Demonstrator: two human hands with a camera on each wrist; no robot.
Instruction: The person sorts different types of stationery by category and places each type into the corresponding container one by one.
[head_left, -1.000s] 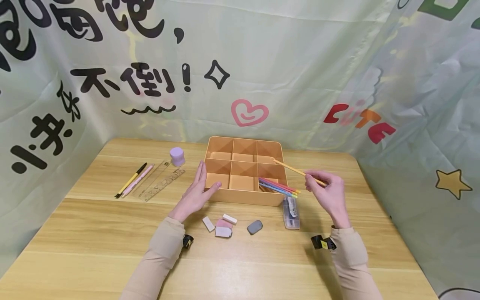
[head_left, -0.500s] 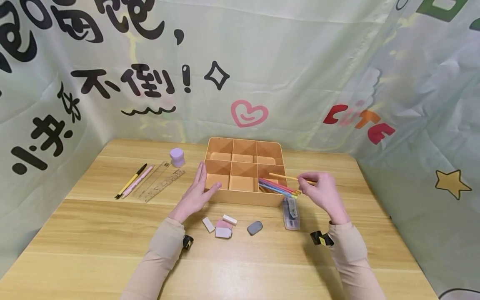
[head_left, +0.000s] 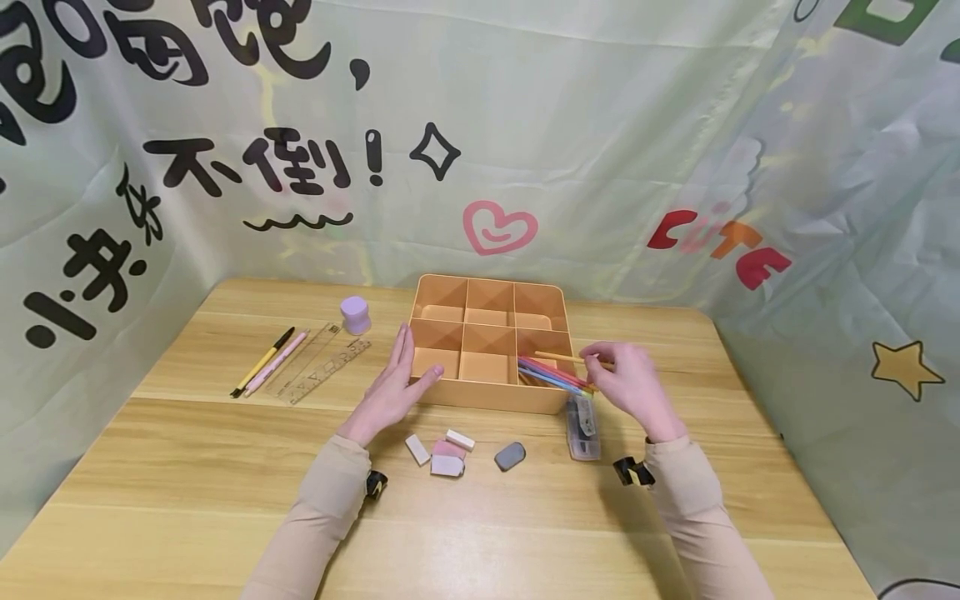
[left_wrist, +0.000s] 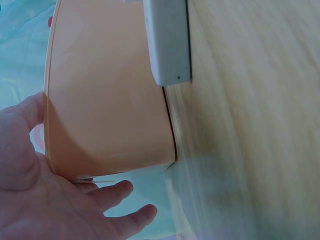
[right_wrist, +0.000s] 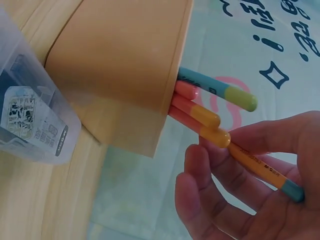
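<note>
An orange organizer box (head_left: 487, 396) with several compartments stands on the table. My left hand (head_left: 392, 390) rests against its left side, thumb over the front edge and fingers extended, as the left wrist view also shows. My right hand (head_left: 628, 379) pinches an orange pencil with a teal end (right_wrist: 262, 169) between thumb and fingers. This pencil slants over the front right compartment, its far end inside the box outline. Several coloured pencils (head_left: 551, 375) lean in that compartment, their ends jutting past the right wall, close to my right fingertips.
A translucent plastic case (head_left: 582, 429) lies by the box's front right corner. In front are a grey eraser (head_left: 510, 456) and several pale and pink erasers (head_left: 447, 465). At left lie two pens (head_left: 277, 362), clear rulers (head_left: 326, 371) and a purple cylinder (head_left: 356, 316).
My right hand has moved left and slightly down with the orange pencil, bringing it lower and flatter over the front right compartment. My left hand has stayed against the box.
</note>
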